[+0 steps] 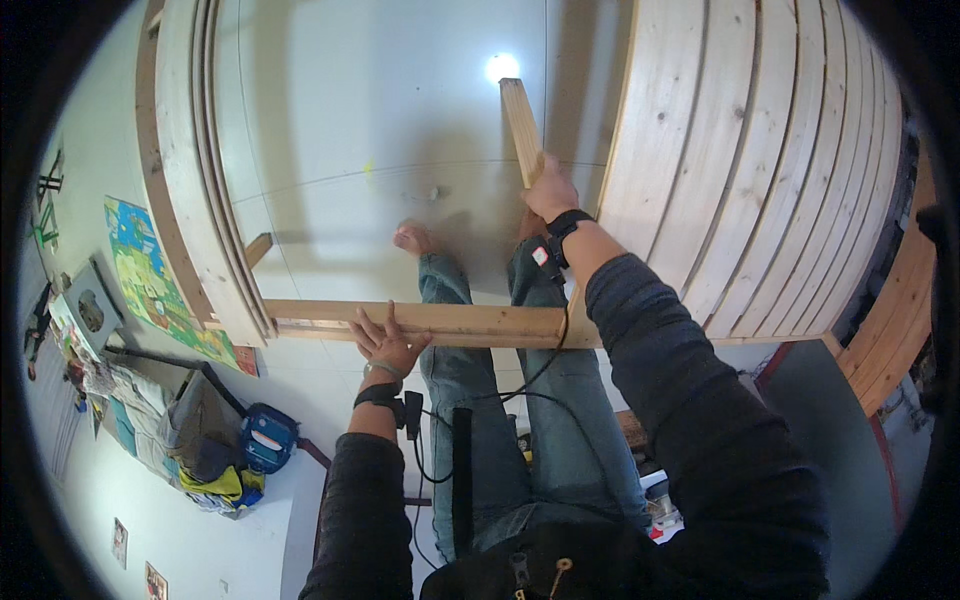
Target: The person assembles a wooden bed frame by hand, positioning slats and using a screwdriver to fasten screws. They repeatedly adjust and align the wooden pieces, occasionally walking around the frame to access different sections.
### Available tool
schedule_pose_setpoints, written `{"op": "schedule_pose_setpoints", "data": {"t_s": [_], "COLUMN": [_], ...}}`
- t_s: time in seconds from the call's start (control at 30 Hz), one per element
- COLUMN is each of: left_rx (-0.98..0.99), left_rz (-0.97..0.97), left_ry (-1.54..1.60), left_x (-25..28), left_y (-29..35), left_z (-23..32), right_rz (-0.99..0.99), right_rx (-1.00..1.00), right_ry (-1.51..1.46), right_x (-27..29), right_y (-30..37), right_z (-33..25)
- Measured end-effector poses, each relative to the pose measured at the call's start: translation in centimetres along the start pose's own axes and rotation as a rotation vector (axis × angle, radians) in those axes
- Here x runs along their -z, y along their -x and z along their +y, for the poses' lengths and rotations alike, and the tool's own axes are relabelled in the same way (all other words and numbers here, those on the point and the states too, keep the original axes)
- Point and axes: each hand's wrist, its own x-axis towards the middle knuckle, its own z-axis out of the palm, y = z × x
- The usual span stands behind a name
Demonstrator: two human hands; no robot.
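Observation:
My right hand (552, 190) is wrapped round the near end of a short, pale wooden board (520, 120), which points away from me over the floor. My left hand (388, 342) lies on a wooden rail (490, 322) with its fingers spread. That rail crosses in front of my legs, joining the left slatted part (212, 220) of a wooden frame to the wide slatted panel (690, 120) on the right. Part of the board's near end is hidden by my right hand. Dark straps with small devices sit on both wrists.
My bare feet (415, 238) stand on the pale tiled floor (350, 110) beyond the rail. A black cable (545, 372) runs across my legs between the wrists. To the left lie a colourful mat (160, 275) and a blue bag (268, 438). A curved wooden piece (890, 320) stands far right.

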Motion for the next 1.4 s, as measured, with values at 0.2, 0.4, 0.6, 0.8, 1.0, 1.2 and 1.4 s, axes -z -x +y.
{"op": "schedule_pose_setpoints", "data": {"t_s": [0.2,0.4,0.6,0.8,1.0,1.2,1.4], "left_rx": [-0.041,-0.110,-0.091,-0.065,-0.095,-0.346,-0.605], "left_rz": [-0.029,0.030,-0.003,-0.102,-0.022,0.426,0.168], "left_ry": [0.031,-0.098,0.063,0.156,0.164,0.117,0.089], "left_x": [0.9,-0.6,-0.1,2.4,2.2,1.7,0.1], "left_y": [0.5,-0.3,0.0,1.7,2.4,3.9,6.6], "left_z": [0.3,-0.7,-0.9,0.1,-0.2,0.2,2.8], "right_rz": [-0.024,-0.072,0.131,-0.370,-0.227,0.380,0.759], "right_rx": [-0.131,-0.026,-0.116,-0.172,0.217,0.139,-0.093], "right_ry": [0.323,0.274,-0.294,-0.866,-1.061,-1.109,-0.933], "right_x": [-2.4,-4.4,-4.0,2.9,4.5,0.3,1.6], "right_y": [-0.9,-1.9,2.2,14.8,29.1,34.6,34.7], "right_z": [-0.2,1.3,-2.2,-2.5,2.9,9.2,17.3]}}
